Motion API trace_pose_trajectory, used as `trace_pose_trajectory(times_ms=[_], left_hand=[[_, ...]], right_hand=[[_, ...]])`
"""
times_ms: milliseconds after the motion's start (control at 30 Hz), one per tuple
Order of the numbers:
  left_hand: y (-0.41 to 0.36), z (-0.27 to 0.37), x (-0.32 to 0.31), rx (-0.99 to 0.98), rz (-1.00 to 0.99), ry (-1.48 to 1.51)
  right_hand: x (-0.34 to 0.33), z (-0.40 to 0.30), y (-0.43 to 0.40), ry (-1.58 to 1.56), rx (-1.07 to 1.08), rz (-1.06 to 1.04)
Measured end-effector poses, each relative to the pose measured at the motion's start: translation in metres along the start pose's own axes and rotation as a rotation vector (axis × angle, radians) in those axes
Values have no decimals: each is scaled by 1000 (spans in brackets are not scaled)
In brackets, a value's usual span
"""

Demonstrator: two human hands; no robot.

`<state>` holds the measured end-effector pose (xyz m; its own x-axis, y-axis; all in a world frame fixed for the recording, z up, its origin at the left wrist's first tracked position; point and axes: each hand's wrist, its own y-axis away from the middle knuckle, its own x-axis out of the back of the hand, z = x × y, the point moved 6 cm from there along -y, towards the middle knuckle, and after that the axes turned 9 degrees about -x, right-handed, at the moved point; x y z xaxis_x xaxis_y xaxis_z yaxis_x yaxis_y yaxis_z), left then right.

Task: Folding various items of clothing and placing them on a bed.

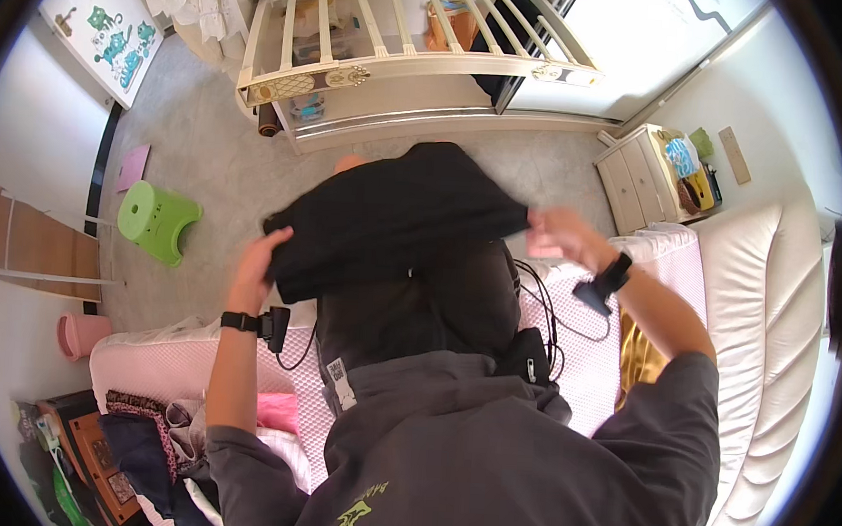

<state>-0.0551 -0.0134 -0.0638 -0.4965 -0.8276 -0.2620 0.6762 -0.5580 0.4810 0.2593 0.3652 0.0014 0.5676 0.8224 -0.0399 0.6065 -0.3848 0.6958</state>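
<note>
A black cloth garment point(395, 212) is spread over the person's knees and thighs, its exact kind not clear. At its left end my left hand point(258, 265) grips the edge, thumb on top of the cloth. My right hand point(561, 238), blurred, holds the pointed right corner between the fingers. Each wrist wears a black strap with a small device, the left one point(273, 327) with a cable hanging from it. Beneath the garment are dark trousers point(389, 325) on the seated person.
A pink quilted mattress point(588, 350) lies under the person, with piled clothes point(147, 441) at the lower left and black cables point(550, 313) at the right. A green plastic stool point(155, 220) stands on the floor. Ahead is a slatted cream crib rail point(417, 66); a nightstand point(640, 178) is at right.
</note>
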Motion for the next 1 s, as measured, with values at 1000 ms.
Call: trace_pose_trajectory(times_ms=[1000], left_hand=[[90,202,-161,-969,-55,-1327]], right_hand=[[-168,-64,-79,229,264,-645]])
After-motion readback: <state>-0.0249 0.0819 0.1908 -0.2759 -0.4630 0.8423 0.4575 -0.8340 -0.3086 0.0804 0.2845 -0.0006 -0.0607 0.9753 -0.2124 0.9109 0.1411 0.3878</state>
